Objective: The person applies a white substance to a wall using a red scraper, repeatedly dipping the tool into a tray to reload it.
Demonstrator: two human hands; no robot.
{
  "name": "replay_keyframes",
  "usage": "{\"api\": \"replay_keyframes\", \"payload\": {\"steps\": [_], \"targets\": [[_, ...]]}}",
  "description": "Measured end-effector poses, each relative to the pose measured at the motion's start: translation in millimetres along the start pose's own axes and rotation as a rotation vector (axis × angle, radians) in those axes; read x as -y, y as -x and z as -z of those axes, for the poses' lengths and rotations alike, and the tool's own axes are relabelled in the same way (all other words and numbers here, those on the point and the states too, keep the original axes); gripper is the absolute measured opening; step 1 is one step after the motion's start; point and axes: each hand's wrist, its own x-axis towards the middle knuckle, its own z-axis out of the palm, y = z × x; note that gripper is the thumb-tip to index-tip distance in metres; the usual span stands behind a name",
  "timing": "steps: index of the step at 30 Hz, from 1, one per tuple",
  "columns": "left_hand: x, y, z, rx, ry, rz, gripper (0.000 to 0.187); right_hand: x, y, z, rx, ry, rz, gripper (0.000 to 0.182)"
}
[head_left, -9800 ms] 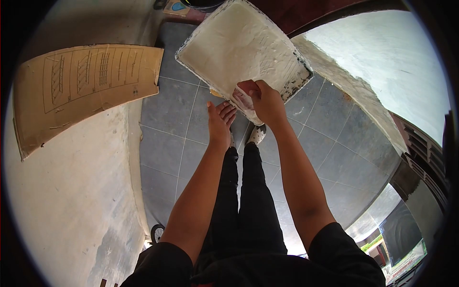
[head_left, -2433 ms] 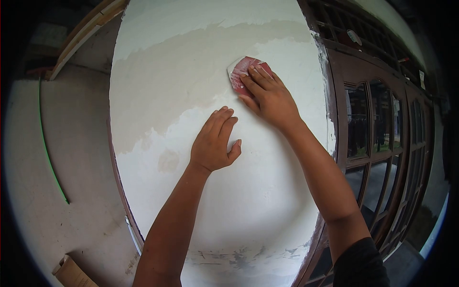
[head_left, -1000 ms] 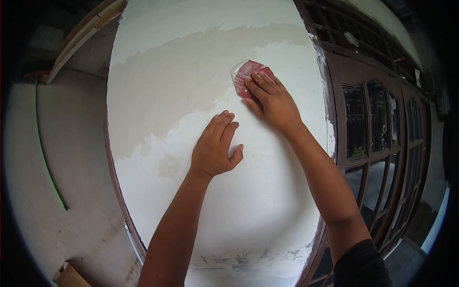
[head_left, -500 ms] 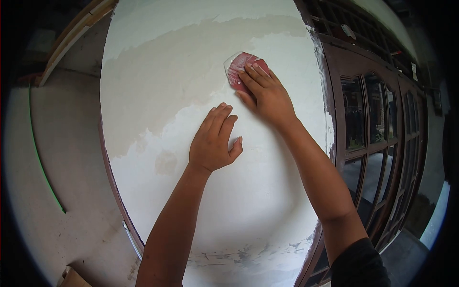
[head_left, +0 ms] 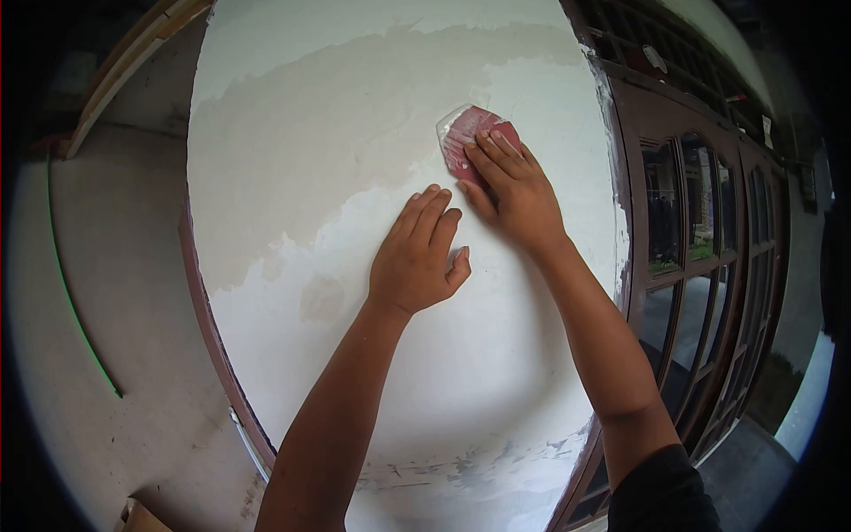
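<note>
My right hand [head_left: 519, 191] presses a red putty scraper [head_left: 463, 140] against the wall, fingers laid over its face and thumb at its lower edge. White putty streaks the scraper, and its upper left rim looks pale. Lower and to the left, my left hand [head_left: 415, 253] is open, its fingers stretched upward at the wall and its thumb apart, holding nothing. The wall panel [head_left: 470, 355] is coated white, with a broad greyish band [head_left: 292, 151] across its upper left and a small grey patch [head_left: 322, 299] below that.
Brown doors with glass panes [head_left: 678, 213] stand right of the panel. A brown frame strip [head_left: 208, 310] edges its left side. Further left are a thin green strip [head_left: 75, 310] and a wooden frame [head_left: 115, 80]. A cardboard-like piece [head_left: 142, 517] lies at the lower left.
Both hands have shifted a little to the right in view, the right one also slightly down with the scraper. The camera view has moved slightly too.
</note>
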Motion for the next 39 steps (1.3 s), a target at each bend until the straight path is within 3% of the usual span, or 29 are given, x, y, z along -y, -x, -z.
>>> {"api": "replay_keyframes", "payload": {"steps": [4,9,18,25,31,35,37,38,39], "targets": [[-0.3,-0.4,-0.8,-0.009,-0.013,-0.008,0.04,1.8,26.8,11.8,0.016,0.014,-0.002,0.044],[0.4,0.1,-1.7,-0.001,-0.021,-0.002,0.039,-0.2,-6.1,1.2,-0.077,0.013,0.023,0.045],[-0.9,-1.3,-2.3,-0.004,-0.023,-0.006,0.04,4.5,31.1,7.8,0.013,0.003,-0.029,0.047],[0.7,-0.8,-2.1,0.004,-0.047,-0.015,0.039,-5.7,-8.9,-3.7,-0.102,-0.018,0.031,0.046],[-3.9,-2.7,2.6,0.006,-0.054,-0.002,0.041,-2.2,23.3,8.3,0.039,-0.034,0.054,0.045],[-5.1,-3.0,2.3,-0.013,-0.067,0.02,0.041,-10.8,29.5,26.1,-0.023,-0.058,0.163,0.043],[-5.7,-3.2,2.4,-0.009,-0.061,0.015,0.04,-16.6,9.8,40.4,-0.151,-0.159,0.206,0.041],[-5.9,-2.7,2.3,-0.011,-0.072,0.016,0.039,-20.0,-4.7,43.8,-0.241,-0.209,0.194,0.033],[-5.5,-2.4,2.0,-0.018,-0.082,0.022,0.039,-15.5,-15.5,42.4,-0.272,-0.371,-0.067,0.023]]}}
